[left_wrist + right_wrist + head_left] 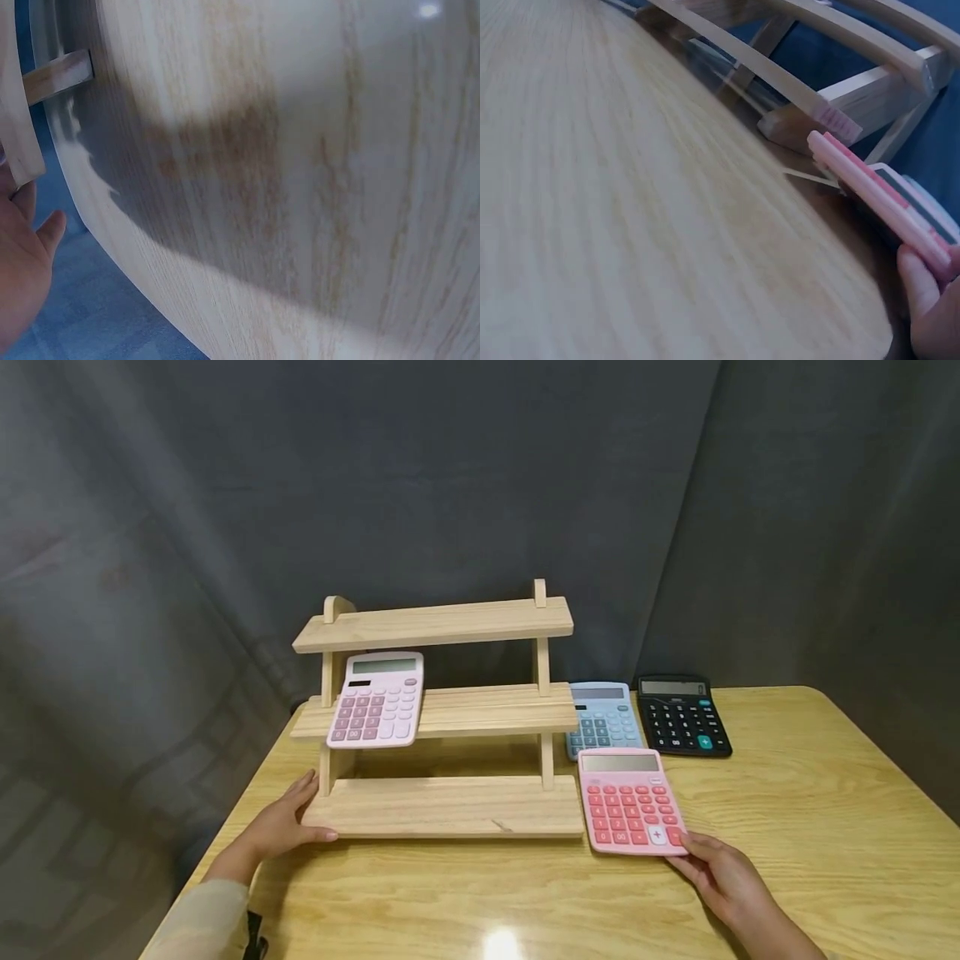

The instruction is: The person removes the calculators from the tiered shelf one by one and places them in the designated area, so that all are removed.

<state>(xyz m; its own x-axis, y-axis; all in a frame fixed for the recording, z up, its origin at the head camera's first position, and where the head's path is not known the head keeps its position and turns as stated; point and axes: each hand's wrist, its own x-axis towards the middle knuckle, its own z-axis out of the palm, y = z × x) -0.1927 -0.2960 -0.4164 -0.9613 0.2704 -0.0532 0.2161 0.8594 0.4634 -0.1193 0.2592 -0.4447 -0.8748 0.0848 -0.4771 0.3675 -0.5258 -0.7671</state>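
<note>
A pink calculator (621, 800) is pinched at its lower right corner by my right hand (731, 881), thumb on top and fingers beneath. In the right wrist view the calculator (877, 196) appears edge-on, tilted above the table beside the rack. My left hand (281, 827) touches the left end of the bottom shelf of a three-tier wooden rack (450, 810), its thumb along the front edge and its fingers reaching back beside the upright. A pale pink calculator with mauve keys (378, 700) leans on the rack's middle shelf, at the left.
Behind the held calculator lies a light blue calculator (600, 714), partly covered by it and the rack. A black calculator (682, 714) lies to its right near the back edge. The wood-grain table (810, 827) backs onto a dark grey curtain (480, 485).
</note>
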